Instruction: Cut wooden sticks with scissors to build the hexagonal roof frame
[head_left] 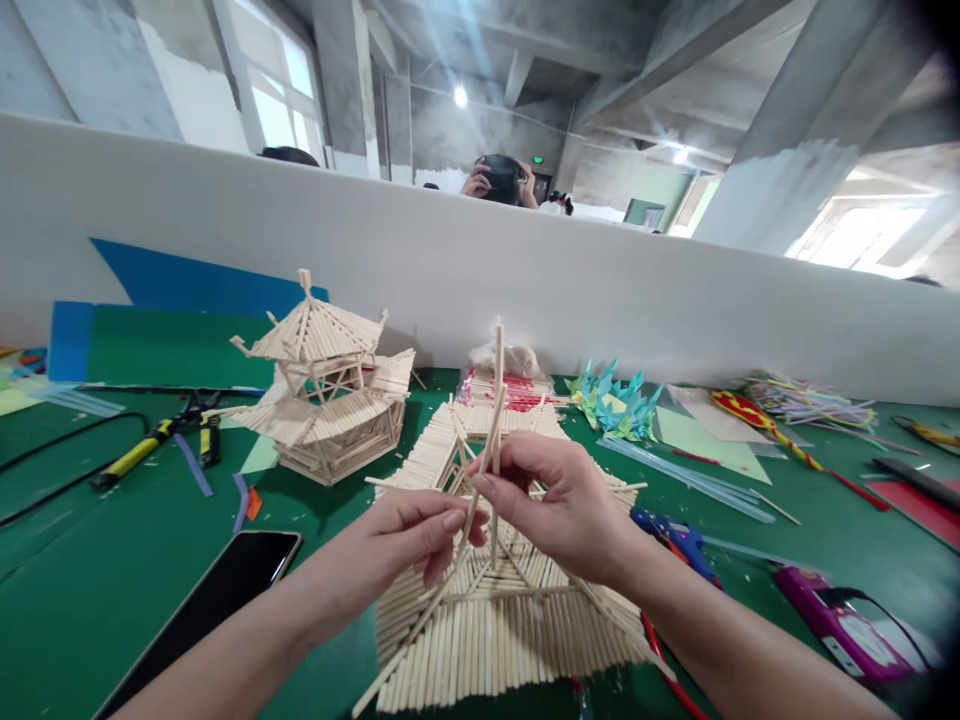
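Evidently pinched: the right hand [555, 490] closes thumb and index finger on a thin stick [495, 415], while the left hand [424, 530] holds it lower in a looser, nearly closed pinch. Two grips presumably keep so slender a piece from swinging. It leans close to an upright post [500, 345]; contact unclear. Right wrist bent inward, palm down; left hand lower, fingers curled under. Both forearms angle in from the near corners, leaving the slatted stick roof [510, 640] visible beneath, flat on the green table [60, 620]. Glue gun [679, 540] just beyond the right forearm, probably for easy reach.
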